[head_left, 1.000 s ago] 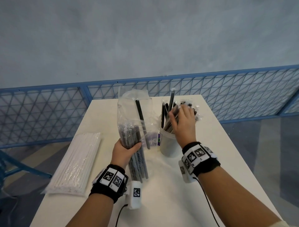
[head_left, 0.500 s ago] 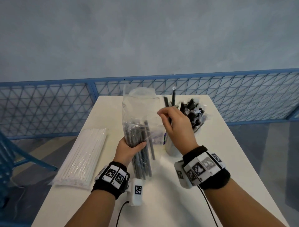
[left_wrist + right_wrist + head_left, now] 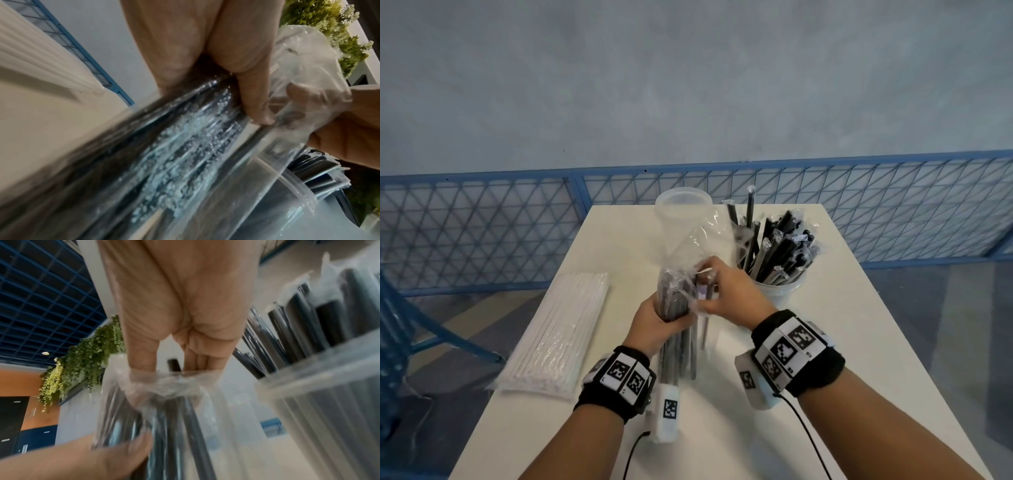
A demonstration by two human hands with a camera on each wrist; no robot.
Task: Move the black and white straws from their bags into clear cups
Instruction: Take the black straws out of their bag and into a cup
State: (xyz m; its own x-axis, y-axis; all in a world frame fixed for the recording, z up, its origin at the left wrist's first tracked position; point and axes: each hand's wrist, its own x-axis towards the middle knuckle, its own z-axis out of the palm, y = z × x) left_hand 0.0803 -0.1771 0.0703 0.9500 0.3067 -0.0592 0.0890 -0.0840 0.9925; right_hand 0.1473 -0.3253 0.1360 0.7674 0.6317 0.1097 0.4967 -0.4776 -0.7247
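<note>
Bag of black straws stands upright on the desk, left hand grip clenched round its middle. Right hand, over the filled cup a second ago, is back at the bag, grip pinching a straw top just above the left. Judged: next batch starting; white straws untouched, well left.

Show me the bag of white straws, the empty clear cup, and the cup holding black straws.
bag of white straws (image 3: 558, 332), head view, middle of pack.
empty clear cup (image 3: 683, 200), head view, rim.
cup holding black straws (image 3: 784, 291), head view, front wall.

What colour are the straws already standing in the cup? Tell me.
Black straws, in clear wrappers; clearest in the head view.
</note>
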